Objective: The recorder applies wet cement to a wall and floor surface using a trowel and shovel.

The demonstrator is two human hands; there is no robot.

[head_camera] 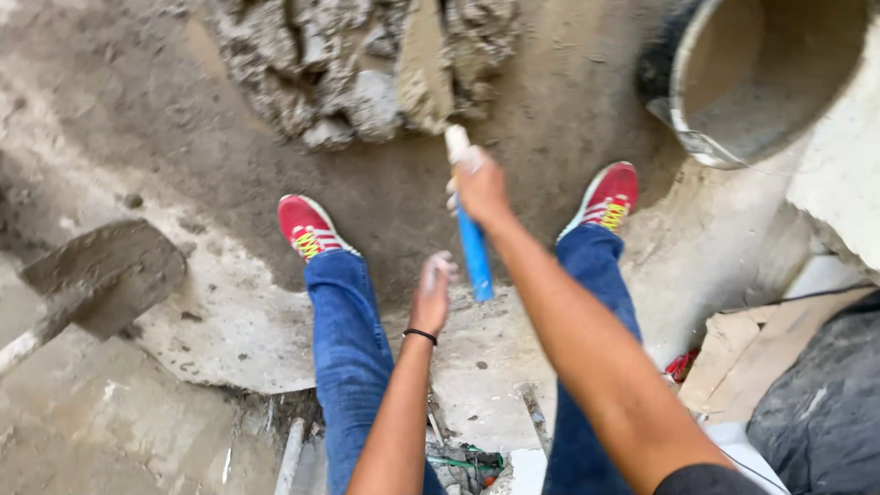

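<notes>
Two hands — right (pixel 480 186) grasping one blue-handled trowel (pixel 469 238), left (pixel 433 291) released; one bucket (pixel 733 82).

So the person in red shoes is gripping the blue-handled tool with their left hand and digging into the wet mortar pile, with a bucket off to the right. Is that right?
Not quite: the head view shows the right hand gripping the blue-handled tool. The left hand hangs free beside it. The red shoes, mortar pile and bucket are as you say.
</notes>
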